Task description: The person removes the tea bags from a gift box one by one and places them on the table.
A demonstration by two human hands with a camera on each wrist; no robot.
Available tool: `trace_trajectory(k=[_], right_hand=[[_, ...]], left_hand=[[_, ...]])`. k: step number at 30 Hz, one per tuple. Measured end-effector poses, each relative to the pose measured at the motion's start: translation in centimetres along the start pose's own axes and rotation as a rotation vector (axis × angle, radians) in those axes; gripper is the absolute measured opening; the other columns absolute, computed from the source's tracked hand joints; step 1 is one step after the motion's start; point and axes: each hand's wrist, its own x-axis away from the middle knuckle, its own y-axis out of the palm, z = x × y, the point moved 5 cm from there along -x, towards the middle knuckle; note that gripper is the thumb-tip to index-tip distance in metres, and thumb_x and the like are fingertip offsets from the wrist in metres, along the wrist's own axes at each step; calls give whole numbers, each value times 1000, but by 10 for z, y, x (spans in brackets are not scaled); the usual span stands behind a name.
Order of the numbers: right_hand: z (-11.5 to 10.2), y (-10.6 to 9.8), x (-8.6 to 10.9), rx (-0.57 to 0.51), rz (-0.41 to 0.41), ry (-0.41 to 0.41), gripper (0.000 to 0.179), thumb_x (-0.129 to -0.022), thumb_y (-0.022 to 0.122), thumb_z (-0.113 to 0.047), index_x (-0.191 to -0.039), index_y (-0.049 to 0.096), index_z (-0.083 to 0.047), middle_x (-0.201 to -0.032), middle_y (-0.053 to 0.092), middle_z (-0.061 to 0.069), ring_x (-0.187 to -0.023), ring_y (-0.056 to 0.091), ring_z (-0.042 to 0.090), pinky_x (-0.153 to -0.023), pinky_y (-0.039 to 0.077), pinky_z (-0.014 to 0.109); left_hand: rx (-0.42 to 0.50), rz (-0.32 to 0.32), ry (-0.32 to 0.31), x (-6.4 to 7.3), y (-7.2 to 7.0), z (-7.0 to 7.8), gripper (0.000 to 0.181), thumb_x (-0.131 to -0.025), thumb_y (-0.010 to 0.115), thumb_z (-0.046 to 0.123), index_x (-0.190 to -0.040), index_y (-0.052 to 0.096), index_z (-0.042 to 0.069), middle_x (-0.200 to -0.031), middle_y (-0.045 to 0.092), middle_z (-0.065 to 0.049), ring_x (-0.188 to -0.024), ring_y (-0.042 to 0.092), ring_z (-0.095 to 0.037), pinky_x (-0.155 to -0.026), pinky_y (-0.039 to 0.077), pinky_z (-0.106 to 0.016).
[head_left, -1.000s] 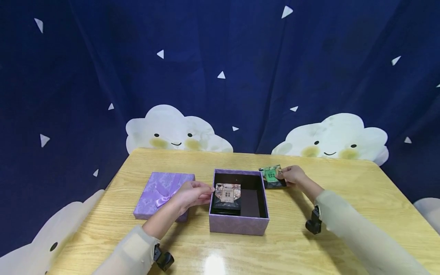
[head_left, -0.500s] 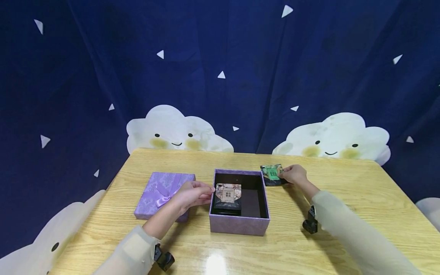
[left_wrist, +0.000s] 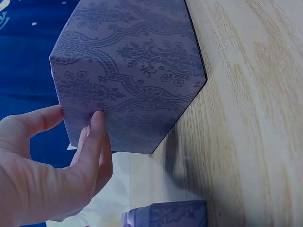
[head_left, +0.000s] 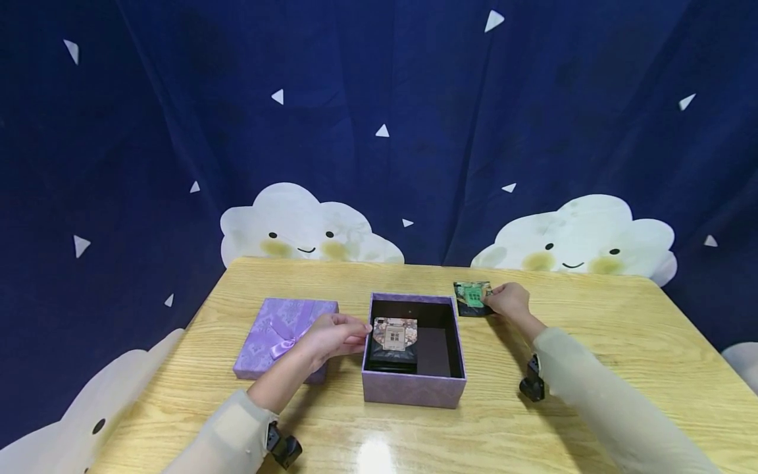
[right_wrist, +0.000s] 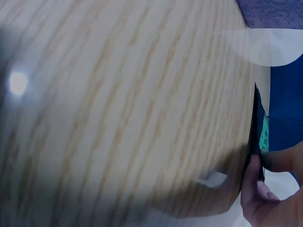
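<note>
An open purple box (head_left: 414, 390) with a damask pattern stands mid-table. My left hand (head_left: 336, 337) pinches its left wall, thumb at the rim and fingers against the outer side (left_wrist: 142, 61). Inside the box, on the left, lies a stack of black flat sachets (head_left: 395, 339), the top one with a floral print and pale label. Right of the box's back corner, my right hand (head_left: 509, 303) pinches the right edge of a black sachet with a green label (head_left: 472, 297). That sachet (right_wrist: 257, 124) lies nearly flat, close over the wood, in the right wrist view.
The purple lid (head_left: 278, 322) with a satin bow lies left of the box, partly behind my left forearm. A pale wooden table (head_left: 592, 342) carries everything. Behind its far edge hangs a dark blue curtain (head_left: 355, 99) with clouds and triangles.
My right hand has moved the green-labelled sachet slightly away from the box, to the right and farther back, and it now lies flatter. My left hand stays at the box wall.
</note>
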Motion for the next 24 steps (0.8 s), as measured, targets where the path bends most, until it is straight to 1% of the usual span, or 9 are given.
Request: trace_trajectory(k=[2,4,7,10,13,16,19,22,24], right_hand=[[-3,-1,1,26,17,-44,27,-81,72,-24,-84,66,3,-89,69,17,-93,61,36,-92,53,50],[-5,0,1,29,21,-65,26,-82,71,-23,-71,63,-1,-70,67,10,-80,67,30,-87,55,48],[-6,2,1,8,11,-72,39,-84,70,-22,-52,49,-13,-45,53,-5,-52,65,14,-81,58,44],[-5,5,0,-11,-4,-65,51,-85,68,-21,-44,37,-21,-34,45,-9,-38,59,7,-75,60,39],[-5,5,0,16,12,-84,53,-85,67,-22,-41,39,-22,-35,52,-5,-36,57,6,-70,60,37],[-7,3,2,59,29,-89,50,-84,67,-23,-40,43,-22,-38,55,-3,-39,55,8,-59,55,31],[-9,2,4,95,27,-91,51,-85,66,-26,-40,41,-21,-38,47,-6,-42,46,10,-48,44,24],[-10,0,6,135,16,-103,54,-86,64,-29,-41,35,-22,-42,35,-9,-47,37,12,-45,35,21],[-11,0,8,160,-2,-117,56,-87,62,-30,-40,33,-22,-41,31,-9,-46,34,11,-44,32,20]], left_hand=[[-1,4,0,0,0,0,25,-87,64,4,-106,55,-10,-94,66,-14,-75,66,-12,-88,62,-33],[2,10,-5,0,0,1,24,-87,64,3,-106,56,-10,-94,66,-13,-76,66,-13,-88,62,-32],[-1,12,-8,-1,0,0,24,-87,64,3,-105,56,-10,-92,65,-13,-77,66,-14,-88,62,-32],[-9,6,-5,-2,0,-1,24,-87,63,3,-105,56,-11,-93,66,-13,-76,66,-13,-86,62,-30],[-16,0,6,-2,0,-2,24,-88,62,2,-106,56,-12,-96,67,-16,-75,65,-11,-85,62,-29],[-11,-3,9,-2,0,-2,25,-88,62,3,-107,55,-12,-95,68,-15,-76,66,-12,-85,63,-28],[-7,-5,13,-1,1,-2,26,-88,62,3,-108,55,-12,-93,68,-14,-77,66,-13,-84,63,-29],[-9,-5,17,-1,0,-2,26,-88,62,3,-108,54,-13,-93,67,-13,-77,66,-13,-84,63,-29],[-11,-4,20,-1,0,-2,26,-88,62,3,-107,55,-13,-93,68,-14,-77,66,-13,-84,63,-29]])
